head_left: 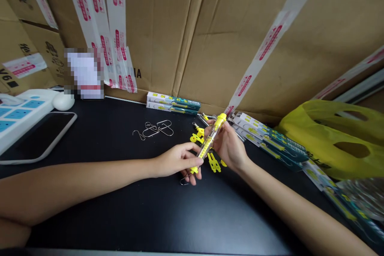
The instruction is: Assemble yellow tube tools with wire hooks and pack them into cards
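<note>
In the head view, a slim clear plastic tube with yellow ends and a yellow inner scale (207, 144) is held slantwise above a matte black tabletop (255, 212), its upper end leaning right. The left hand (187, 161) pinches the lower end, thumb on top, fingers curled beneath; the right hand (230, 146) is closed around the upper end, near the yellow cap. A thin metal hook (184, 183) shows below the left fingers.

Small yellow plastic parts (214, 163) lie close beneath the tube. Bent silver wire hooks (157, 128) sit farther left, with bare black surface around them. Wide bare surface also runs from the hands to the tabletop's near edge. The far side is bounded by a brown cardboard wall (168, 28); the right by white-and-green printed boxes (270, 140) and a translucent yellow plastic bag (324, 128); the left by a white-rimmed phone (39, 138).
</note>
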A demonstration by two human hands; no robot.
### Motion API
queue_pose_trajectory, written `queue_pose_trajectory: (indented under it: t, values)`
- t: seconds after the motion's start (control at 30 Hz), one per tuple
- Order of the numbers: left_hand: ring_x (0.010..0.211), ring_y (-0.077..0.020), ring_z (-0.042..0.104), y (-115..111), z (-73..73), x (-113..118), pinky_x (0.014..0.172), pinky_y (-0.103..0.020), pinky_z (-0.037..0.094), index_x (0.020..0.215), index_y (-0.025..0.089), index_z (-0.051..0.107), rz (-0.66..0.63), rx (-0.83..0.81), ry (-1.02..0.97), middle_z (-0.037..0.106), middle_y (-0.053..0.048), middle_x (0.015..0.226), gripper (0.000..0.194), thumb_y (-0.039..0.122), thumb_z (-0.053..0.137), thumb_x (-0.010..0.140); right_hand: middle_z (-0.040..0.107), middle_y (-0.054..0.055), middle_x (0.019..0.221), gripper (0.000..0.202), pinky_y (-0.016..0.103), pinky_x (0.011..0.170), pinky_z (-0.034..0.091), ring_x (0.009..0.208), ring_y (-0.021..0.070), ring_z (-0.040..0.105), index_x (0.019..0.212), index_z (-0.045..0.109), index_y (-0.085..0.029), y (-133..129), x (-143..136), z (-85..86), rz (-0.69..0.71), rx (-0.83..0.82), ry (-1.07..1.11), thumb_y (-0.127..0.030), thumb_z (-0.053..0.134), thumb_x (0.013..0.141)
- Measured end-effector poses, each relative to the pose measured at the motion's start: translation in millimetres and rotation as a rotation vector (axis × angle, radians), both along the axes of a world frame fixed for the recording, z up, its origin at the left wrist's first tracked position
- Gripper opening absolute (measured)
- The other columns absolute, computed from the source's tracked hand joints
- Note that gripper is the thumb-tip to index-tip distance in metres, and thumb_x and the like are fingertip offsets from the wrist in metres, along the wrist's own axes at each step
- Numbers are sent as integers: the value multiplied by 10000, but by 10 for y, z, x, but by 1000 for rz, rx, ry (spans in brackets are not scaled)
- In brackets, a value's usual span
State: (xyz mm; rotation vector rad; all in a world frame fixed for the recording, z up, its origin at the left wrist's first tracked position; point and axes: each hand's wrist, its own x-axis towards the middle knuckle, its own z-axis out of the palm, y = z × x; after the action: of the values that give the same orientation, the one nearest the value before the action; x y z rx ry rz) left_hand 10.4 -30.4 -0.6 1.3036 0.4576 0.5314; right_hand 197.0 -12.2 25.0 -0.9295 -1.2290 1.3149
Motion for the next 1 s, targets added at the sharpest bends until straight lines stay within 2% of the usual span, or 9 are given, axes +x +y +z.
queue_pose_trajectory:
  t: [0.13,0.27,0.43,0.7,0.87,1.0]
  values:
    - [456,-102,604,-9,-9,8,433,-188,461,952,172,435,48,24,47,622,18,650,363,401,653,775,613,18,731,327,275,592,490,668,157,586,947,573,-214,-94,-64,-15,83,-18,71,-491,407,893]
    - [455,-101,608,-5,-23,8,430,-190,453,1031,162,447,24,29,72,654,-6,705,419,401,665,766,608,6,702,306,240,514,459,623,145,579,869,576,-212,-101,-65,-3,49,-39,116,-496,461,874]
    - [536,-111,631,4,-49,17,544,-245,495,1179,145,459,-5,8,75,682,-33,750,532,375,686,757,597,-4,643,316,212,425,418,533,121,532,832,575,-207,-20,-6,42,-37,-45,125,-515,501,840]
    - [551,-112,639,-16,-65,7,556,-235,490,1209,162,451,-19,27,102,675,-26,739,471,335,637,811,590,-5,613,313,220,422,431,519,124,531,799,558,-210,25,31,62,-53,-21,129,-519,509,813]
    - [545,-120,645,-49,-63,11,554,-238,489,1264,163,426,-11,85,151,668,-30,742,477,333,586,848,595,-3,614,302,215,448,433,523,115,524,794,565,-207,33,59,48,-100,80,123,-499,500,838]
    - [560,-125,651,-48,-39,16,556,-236,486,1192,137,485,-42,99,183,670,-50,749,386,364,525,882,596,0,627,308,215,466,427,551,118,535,794,568,-212,41,105,72,-149,136,81,-501,481,859]
